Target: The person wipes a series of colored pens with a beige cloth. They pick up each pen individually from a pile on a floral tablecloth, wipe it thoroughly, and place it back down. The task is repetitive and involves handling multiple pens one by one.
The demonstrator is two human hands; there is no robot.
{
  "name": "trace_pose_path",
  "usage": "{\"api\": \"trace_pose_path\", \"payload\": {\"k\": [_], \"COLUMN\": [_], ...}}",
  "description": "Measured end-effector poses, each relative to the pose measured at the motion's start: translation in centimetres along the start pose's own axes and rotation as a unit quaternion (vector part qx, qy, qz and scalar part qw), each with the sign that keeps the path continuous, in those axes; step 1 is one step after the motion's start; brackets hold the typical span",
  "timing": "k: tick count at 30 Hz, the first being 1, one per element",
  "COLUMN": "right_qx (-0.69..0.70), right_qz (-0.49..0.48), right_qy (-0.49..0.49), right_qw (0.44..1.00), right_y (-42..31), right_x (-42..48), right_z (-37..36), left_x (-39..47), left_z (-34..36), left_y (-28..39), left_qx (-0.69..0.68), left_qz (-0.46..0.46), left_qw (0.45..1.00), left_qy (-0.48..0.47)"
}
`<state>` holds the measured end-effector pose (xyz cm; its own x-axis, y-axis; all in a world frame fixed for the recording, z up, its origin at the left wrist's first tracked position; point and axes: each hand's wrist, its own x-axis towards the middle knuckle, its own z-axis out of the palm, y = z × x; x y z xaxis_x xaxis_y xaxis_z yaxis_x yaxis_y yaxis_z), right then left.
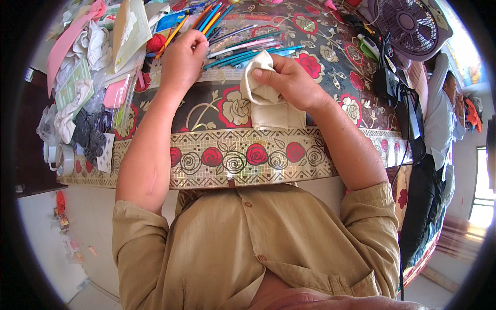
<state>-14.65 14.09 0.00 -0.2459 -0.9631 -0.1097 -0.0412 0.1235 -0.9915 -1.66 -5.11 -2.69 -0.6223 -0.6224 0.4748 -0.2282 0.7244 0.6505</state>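
Note:
My right hand [296, 83] grips a cream cloth piece [265, 93], thumb on its front. The cloth's upper part is bunched into an open fold, and its flat lower end hangs near the table's front border. Fingers curled and tips together, my left hand [184, 58] is at a bunch of coloured pencils [212, 19]. Whether it holds one of them is hidden. Between and beyond the hands, several pens and pencils [248, 52] lie roughly side by side, some on or in clear plastic.
A flowered cover [252, 155] spans the table. At left are crumpled plastic bags [91, 128], papers [131, 35], a tape roll [65, 159] and a red yarn ball [156, 42]. A fan [407, 23], black adapter [385, 83] and cables stand right, near another person [438, 112].

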Motion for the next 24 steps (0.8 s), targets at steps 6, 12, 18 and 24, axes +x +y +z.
{"api": "trace_pose_path", "payload": {"k": [6,12,18,24], "right_qx": [0.014,0.047,0.188,0.319], "right_qz": [-0.003,0.01,-0.011,-0.039], "right_qy": [0.026,0.041,0.086,0.167], "right_qw": [1.0,0.998,0.978,0.932], "right_y": [0.5,1.0,0.3,0.4], "right_x": [0.2,0.5,0.7,1.2], "right_z": [-0.2,-0.4,-0.5,-1.4], "left_x": [-0.6,-2.1,-2.8,-2.7], "left_z": [-1.3,-1.0,-1.1,-1.3], "left_y": [2.1,4.4,5.6,5.1], "left_qx": [-0.196,-0.258,-0.236,-0.221], "left_qz": [-0.137,-0.068,0.007,0.009], "left_qw": [0.968,0.953,0.957,0.956], "left_qy": [-0.07,-0.144,-0.17,-0.192]}}
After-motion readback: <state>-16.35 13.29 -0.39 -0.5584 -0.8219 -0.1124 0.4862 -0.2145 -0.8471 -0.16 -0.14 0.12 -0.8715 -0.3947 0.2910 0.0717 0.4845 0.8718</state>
